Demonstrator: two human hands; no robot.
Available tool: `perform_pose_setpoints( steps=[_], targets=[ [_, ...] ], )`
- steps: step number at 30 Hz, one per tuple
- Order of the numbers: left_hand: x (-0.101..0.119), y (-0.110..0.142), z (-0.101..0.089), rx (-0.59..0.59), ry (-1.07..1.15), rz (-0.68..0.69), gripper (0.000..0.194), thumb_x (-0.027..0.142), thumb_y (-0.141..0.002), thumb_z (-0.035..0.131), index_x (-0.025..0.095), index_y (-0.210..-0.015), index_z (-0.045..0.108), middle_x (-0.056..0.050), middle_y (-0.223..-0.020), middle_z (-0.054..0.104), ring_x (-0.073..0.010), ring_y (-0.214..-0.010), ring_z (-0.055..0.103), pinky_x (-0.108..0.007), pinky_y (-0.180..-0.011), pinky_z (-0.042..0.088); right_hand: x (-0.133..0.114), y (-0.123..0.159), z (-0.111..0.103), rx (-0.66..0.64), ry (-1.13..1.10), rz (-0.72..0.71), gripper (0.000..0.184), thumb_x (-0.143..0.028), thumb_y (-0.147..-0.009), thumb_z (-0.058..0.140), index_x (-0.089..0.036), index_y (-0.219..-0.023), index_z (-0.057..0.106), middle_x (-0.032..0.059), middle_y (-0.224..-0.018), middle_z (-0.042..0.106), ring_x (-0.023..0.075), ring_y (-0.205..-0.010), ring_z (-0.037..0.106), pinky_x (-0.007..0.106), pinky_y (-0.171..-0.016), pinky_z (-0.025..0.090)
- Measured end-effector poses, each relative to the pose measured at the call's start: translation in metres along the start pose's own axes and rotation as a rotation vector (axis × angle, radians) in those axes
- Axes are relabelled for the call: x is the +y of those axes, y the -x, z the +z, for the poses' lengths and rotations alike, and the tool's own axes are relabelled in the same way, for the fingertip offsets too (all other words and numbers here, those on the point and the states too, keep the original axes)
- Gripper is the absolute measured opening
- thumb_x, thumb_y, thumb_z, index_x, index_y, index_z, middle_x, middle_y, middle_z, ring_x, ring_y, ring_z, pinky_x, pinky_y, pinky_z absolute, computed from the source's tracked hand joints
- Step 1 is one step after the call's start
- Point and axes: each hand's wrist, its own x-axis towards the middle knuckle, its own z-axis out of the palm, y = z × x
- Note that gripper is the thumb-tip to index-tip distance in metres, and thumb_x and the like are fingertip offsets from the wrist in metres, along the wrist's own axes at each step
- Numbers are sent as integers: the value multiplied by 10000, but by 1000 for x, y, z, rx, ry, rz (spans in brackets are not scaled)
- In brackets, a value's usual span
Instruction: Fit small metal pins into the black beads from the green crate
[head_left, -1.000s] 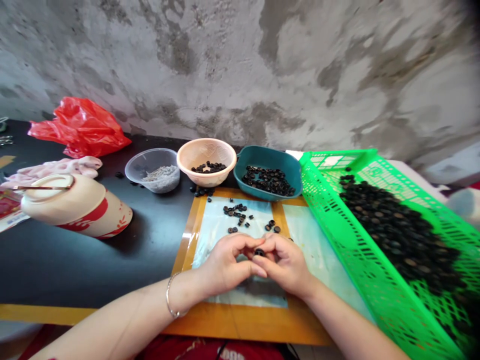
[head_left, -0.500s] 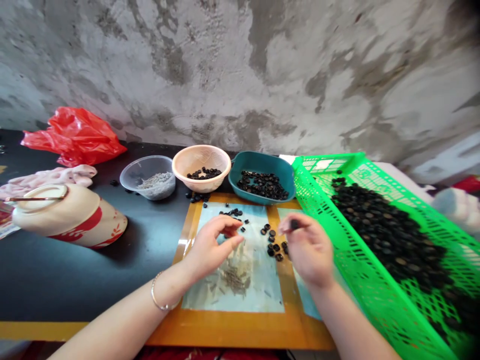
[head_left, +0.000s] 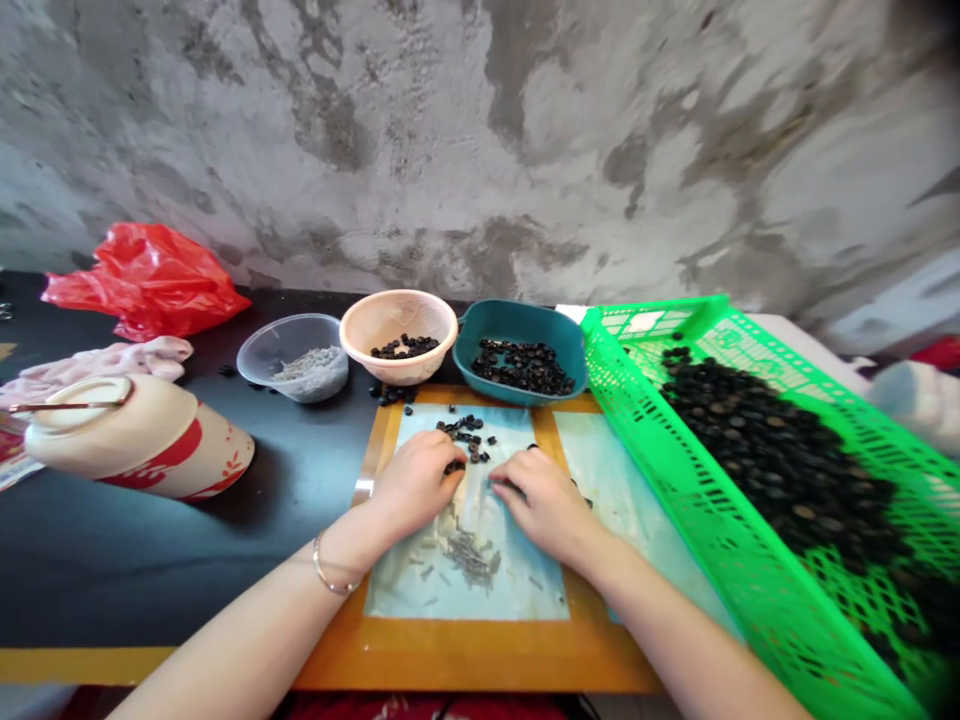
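Well, the left hand point(head_left: 416, 483) and right hand point(head_left: 544, 505) rest curled, fingers point(head_left: 450, 477) together, pinching what I can't tell; loose black disc beads point(head_left: 466, 436) lie just ahead on a pale blue plastic sheet point(head_left: 517, 595), where one careless brush could scatter them.

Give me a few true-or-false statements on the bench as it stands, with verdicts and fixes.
1. The bright green plastic mesh tray holds the largest heap of small black discs. True.
2. The right hand is inside the green tray. False: the right hand is over the pale blue sheet, apart from the tray.
3. The teal rectangular dish holds black discs. True.
4. The peach perforated bowl is empty. False: the peach perforated bowl holds a small cluster of black discs.
5. Thin grey slivers lie on the sheet near the left hand. True.
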Motion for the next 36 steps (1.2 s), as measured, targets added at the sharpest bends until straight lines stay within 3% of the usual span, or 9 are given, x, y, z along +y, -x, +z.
perform_pose_setpoints(
  steps=[5, 9, 16, 20, 25, 30, 36],
  targets=[
    [2, 0, 3, 29, 16, 38, 123, 145, -812, 635, 174, -918, 688, -56, -908, 664, -227, -918, 594, -350, -842, 466, 5, -5, 8, -66, 267, -36, 74, -160, -900, 611, -180, -934, 672, 63, -858, 620, 241, -861, 552, 360, -772, 467],
    [7, 2, 6, 93, 20, 63, 138, 135, -792, 634, 167, -908, 702, -63, -921, 702, -228, -910, 619, -341, -838, 480, 16, -1, 20, -23, 306, -58, 39, -161, -881, 620, -171, -844, 625, 58, -836, 597, 252, -837, 553, 373, -734, 462],
    [6, 0, 14, 75, 4, 227, 265, 145, -813, 562, 141, -1036, 706, -83, -966, 742, -228, -913, 663, -333, -855, 504, 46, 2, 37, 114, -8, -93, 233, -364, -902, 498, -234, -764, 634, 75, -738, 641, 271, -694, 609, 403, -626, 507],
    [11, 5, 11, 100, 134, 209, 256, 136, -819, 556, 130, -1024, 710, -94, -964, 725, -206, -916, 651, -284, -816, 513, 25, 2, 21, 75, -220, 73, 241, -458, -857, 555, -255, -843, 685, 69, -828, 715, 275, -728, 675, 382, -640, 559],
    [24, 12, 1, 118, 317, 37, 203, 127, -802, 619, 152, -989, 694, -65, -913, 708, -196, -858, 636, -308, -813, 498, -7, 1, 6, 65, -388, 193, 165, -348, -842, 588, -215, -870, 682, 59, -863, 726, 251, -799, 682, 379, -745, 550],
    [25, 12, 0, 115, 381, 9, 114, 111, -792, 640, 164, -880, 690, -49, -877, 689, -189, -860, 622, -303, -804, 485, -10, 0, 7, 99, -475, 259, 124, -286, -833, 611, -188, -899, 651, 51, -853, 700, 217, -785, 666, 343, -723, 539],
    [24, 12, 3, 114, 375, 40, 124, 144, -788, 683, 168, -907, 708, -54, -875, 703, -189, -853, 637, -293, -801, 497, -1, 2, 4, 110, -475, 275, 208, -367, -840, 597, -187, -934, 642, 59, -847, 700, 222, -762, 672, 354, -721, 556]
  ],
)
